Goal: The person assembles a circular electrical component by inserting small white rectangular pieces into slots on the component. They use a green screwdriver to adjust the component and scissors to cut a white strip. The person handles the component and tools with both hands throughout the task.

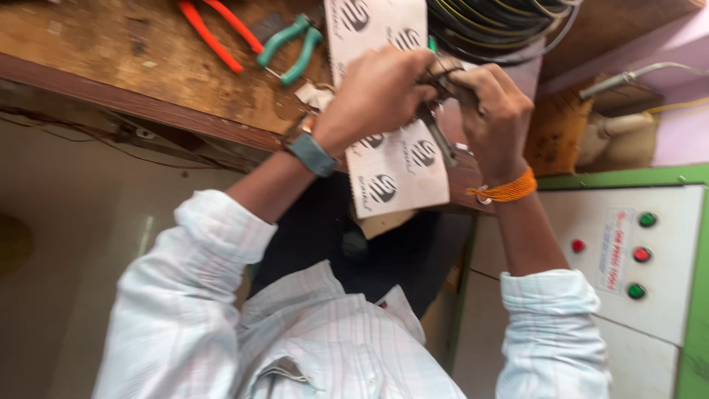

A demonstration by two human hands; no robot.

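As we look down from the head camera, we see the left hand (380, 89) and the right hand (491, 111) meeting over the wooden workbench (111, 59). Both hands are clenched on a small dark metal part (437, 80), too blurred for us to name, with a grey rod (437, 134) hanging from it. Beneath them lies a white printed sheet (399, 174), overhanging the bench edge. Behind it we note green-handled pliers (292, 46), orange-handled pliers (214, 33) and a coil of black cable (495, 26). At right stands a control cabinet (628, 251) with red and green buttons.
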